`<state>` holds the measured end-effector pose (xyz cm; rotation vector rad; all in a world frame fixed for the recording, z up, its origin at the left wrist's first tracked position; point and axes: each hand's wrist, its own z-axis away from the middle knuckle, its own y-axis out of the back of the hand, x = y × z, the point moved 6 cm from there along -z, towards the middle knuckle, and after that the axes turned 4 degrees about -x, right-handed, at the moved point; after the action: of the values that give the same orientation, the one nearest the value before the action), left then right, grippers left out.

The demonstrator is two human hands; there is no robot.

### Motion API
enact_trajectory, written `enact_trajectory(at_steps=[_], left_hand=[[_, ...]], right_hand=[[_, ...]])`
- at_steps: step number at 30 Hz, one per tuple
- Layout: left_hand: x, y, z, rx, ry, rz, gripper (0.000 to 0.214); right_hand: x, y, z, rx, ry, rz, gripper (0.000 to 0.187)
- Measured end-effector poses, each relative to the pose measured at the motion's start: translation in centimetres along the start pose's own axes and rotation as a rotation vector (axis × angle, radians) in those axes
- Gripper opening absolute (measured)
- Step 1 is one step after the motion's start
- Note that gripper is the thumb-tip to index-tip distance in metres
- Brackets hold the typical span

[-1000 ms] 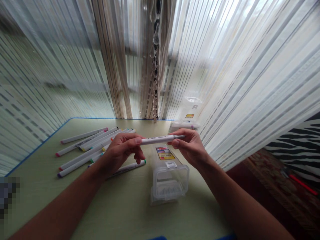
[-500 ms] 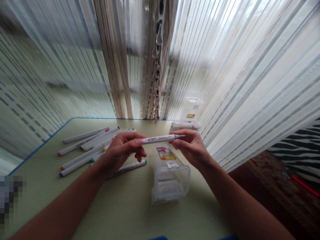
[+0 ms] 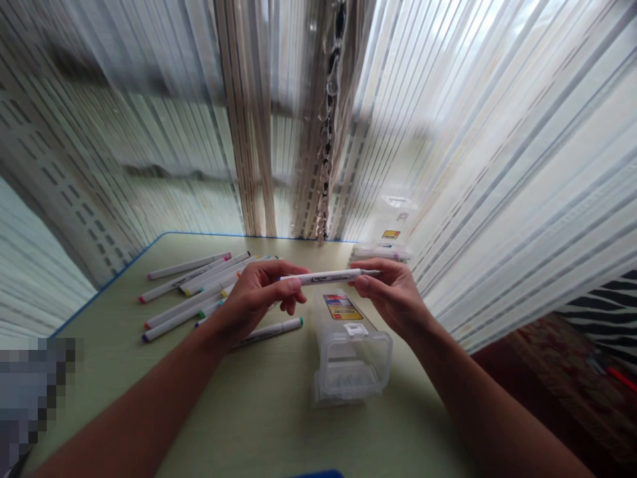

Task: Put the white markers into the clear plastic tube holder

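Observation:
Level above the table, a white marker (image 3: 331, 276) with small print on its barrel lies between my two hands. My left hand (image 3: 261, 285) is closed on its left end, thumb in front and fingers behind. At the other end, my right hand (image 3: 391, 289) pinches near the narrow grey tip, which its fingers partly cover. Below the hands, a clear plastic case (image 3: 355, 358) lies on its side with its open end facing me and a yellow label on top. A green-ended marker (image 3: 279, 328) rests on the table beside it, partly behind my left hand.
Several white markers (image 3: 184, 312) with coloured ends lie in a loose pile on the pale green table (image 3: 239, 425), at the left. A second clear case (image 3: 381, 252) holding markers stands at the back right. String curtains (image 3: 174, 133) hang behind the table's blue edge.
The view has turned slightly left, so everything sits a little further right. Both hands keep their hold on the marker; a dark blue-purple bit now shows at its left end.

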<state>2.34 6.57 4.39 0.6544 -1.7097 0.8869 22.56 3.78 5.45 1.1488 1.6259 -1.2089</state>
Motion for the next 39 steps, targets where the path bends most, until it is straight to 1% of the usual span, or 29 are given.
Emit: enact_trajectory(at_steps=[3,10,21,30,39], left_hand=[[0.0,0.1,0.0,0.008,-0.001,0.000,0.024],[-0.1,0.2,0.0,-0.024,-0.016,0.101,0.029],[-0.1,0.4,-0.1,0.010,-0.009,0.116,0.029],[-0.5,1.0,-0.1,0.017,-0.026,0.138,0.024],[-0.5,1.1,-0.1,0.046,-0.018,0.149,0.022]], right_hand=[[0.1,0.3,-0.1,0.034,0.004,0.041,0.023],[0.5,0.6,-0.2,0.032,0.010,0.040,0.020],[0.6,0.6,-0.2,0.018,0.009,0.029,0.023],[0.5,0.4,-0.2,0.016,-0.003,0.003,0.023],[0.2,0.1,-0.3,0.024,-0.003,0.002,0.022]])
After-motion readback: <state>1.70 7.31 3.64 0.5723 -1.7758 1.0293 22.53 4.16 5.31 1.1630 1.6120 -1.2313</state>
